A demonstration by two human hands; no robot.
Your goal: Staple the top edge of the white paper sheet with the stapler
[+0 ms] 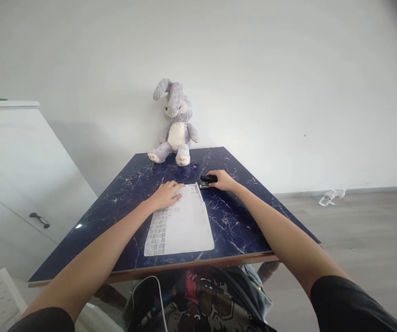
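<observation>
A stack of white paper (188, 226) with print along its left side lies on the dark blue marbled table. My left hand (166, 194) rests flat on the paper's upper left part, fingers stretched toward the top edge. In my right hand (222, 180) is a black stapler (208, 179), gripped from its right end. The stapler's front end points left and sits beside the paper's top right corner. Whether its jaws touch the sheets, I cannot tell.
A grey plush rabbit (176, 122) sits at the table's (115, 207) far edge against the wall. To the left stands a white cabinet (19, 170) with a dark handle. A crumpled plastic wrapper (331, 197) lies on the floor at right. A white cable (160, 295) hangs near my lap.
</observation>
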